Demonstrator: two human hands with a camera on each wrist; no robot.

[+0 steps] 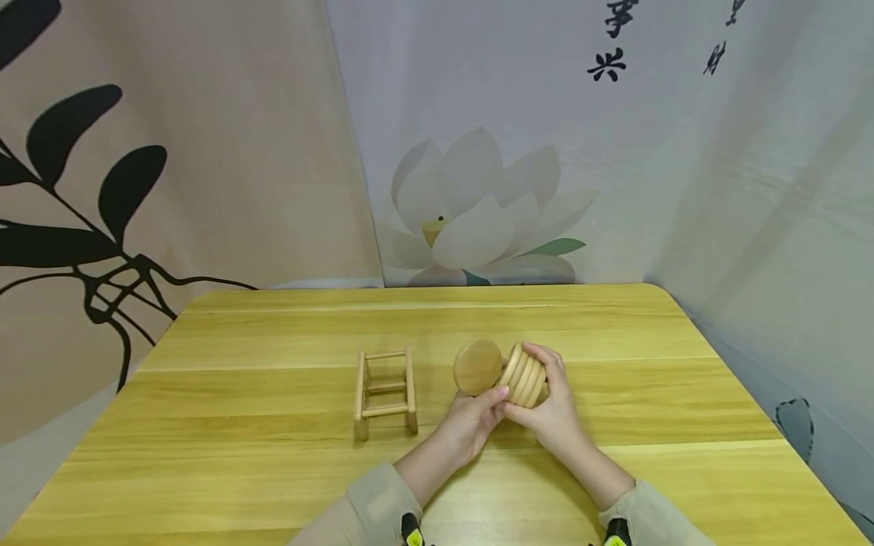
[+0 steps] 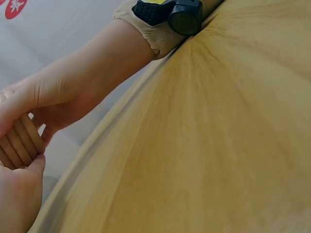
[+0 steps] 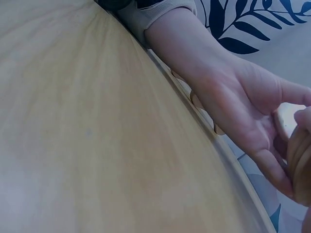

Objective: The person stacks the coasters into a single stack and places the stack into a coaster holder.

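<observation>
A stack of several round wooden coasters (image 1: 526, 377) tilts in my right hand (image 1: 554, 402), gripped between thumb and fingers, above the right-centre of the table. My left hand (image 1: 471, 421) is close against it, its thumb on the stack's lower left edge. A single round coaster (image 1: 477, 368) stands face-on above the left hand, beside the stack; the left fingers behind it are hidden. In the left wrist view the stacked coasters (image 2: 19, 141) show edge-on between both hands. To the left, a small wooden rack (image 1: 385, 410) with posts and crossbars stands untouched.
The light wooden table (image 1: 239, 440) has rounded far corners. A printed cloth backdrop (image 1: 259, 152) with leaves, a lotus and dark characters hangs behind it. Long beige sleeves (image 1: 382, 500) with dark wrist devices lie over the near edge.
</observation>
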